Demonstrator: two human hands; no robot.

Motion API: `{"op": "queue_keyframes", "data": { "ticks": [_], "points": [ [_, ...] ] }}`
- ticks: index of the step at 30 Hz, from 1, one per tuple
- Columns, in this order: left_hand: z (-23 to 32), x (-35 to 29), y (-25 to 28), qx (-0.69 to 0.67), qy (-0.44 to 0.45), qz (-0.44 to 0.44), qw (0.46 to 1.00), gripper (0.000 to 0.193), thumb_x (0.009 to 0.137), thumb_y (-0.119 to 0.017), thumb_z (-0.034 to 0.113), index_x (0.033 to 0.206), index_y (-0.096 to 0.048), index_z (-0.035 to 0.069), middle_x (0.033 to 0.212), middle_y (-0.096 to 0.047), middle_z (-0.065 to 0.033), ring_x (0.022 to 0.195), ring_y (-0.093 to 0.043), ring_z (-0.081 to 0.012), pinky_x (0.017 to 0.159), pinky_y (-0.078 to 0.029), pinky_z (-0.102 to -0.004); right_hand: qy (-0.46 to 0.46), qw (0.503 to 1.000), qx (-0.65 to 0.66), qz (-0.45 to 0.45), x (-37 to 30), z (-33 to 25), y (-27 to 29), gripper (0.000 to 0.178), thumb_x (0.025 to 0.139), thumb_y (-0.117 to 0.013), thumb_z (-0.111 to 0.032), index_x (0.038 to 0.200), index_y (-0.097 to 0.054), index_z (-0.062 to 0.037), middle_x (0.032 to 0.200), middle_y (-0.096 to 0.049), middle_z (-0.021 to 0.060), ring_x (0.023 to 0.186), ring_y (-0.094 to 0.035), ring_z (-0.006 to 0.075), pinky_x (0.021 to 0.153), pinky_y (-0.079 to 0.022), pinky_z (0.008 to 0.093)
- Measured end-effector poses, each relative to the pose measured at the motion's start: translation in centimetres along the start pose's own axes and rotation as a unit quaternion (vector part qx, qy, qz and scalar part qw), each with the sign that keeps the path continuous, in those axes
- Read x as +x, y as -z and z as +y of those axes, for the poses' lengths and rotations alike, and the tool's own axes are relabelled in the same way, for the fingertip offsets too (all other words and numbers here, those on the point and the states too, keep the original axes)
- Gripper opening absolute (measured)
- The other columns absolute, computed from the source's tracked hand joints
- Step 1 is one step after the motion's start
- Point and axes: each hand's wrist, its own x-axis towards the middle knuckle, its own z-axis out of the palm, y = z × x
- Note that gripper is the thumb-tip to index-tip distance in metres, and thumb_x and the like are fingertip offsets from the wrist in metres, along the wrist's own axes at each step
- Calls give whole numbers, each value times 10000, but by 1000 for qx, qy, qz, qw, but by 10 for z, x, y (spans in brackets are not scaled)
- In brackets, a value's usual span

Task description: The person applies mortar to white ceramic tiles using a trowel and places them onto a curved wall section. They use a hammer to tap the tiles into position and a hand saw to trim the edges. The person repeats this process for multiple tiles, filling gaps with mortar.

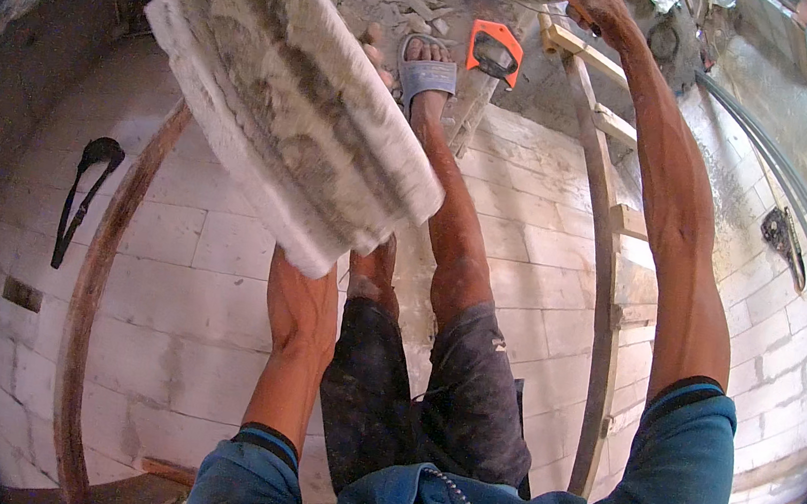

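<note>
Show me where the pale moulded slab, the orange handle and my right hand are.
Pale moulded slab (296, 103): head view, middle of its ridged face.
Orange handle (499, 31): head view, its upper edge.
Right hand (600, 4): head view, back of the hand.

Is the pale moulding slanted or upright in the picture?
Slanted: the pale moulding runs from upper left to lower right, the left forearm partly behind it.

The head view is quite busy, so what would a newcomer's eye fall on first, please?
The big ridged whitish slab dominates the upper left, above the left forearm. Next comes the orange handle beside the sandalled foot, then the right hand at the top edge.
</note>
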Motion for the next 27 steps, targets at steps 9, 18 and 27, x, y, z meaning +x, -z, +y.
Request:
{"op": "queue_keyframes", "data": {
  "ticks": [9,18,27],
  "points": [
    [9,33,-1,13,-43,28,999,711,1001,-334,611,1506,-375,113,1453,-476,-138,1298,-484,-336,1102,-400,-477,-23,984,176,-4,-57,8,-10,382,980,-589,-432,1023,-676,-62,728,-540,4,580,-501,84,486,-379,238],
    [14,26,28,-267,-92,137,949,729,1000,-321,639,1509,-373,119,1457,-473,-137,1300,-482,-337,1106,-397,-483,28,988,121,88,-202,-93,46,335,954,-619,-388,991,-697,-64,723,-520,-29,607,-470,90,524,-357,260],
    [4,-191,60,-802,-27,31,596,763,975,-365,662,1507,-369,116,1421,-508,-138,1251,-547,-316,1055,-464,-491,173,983,27,-48,-429,-271,130,224,799,-758,-131,970,-678,-10,699,-538,-7,548,-484,56,468,-389,244]
  ]
}}
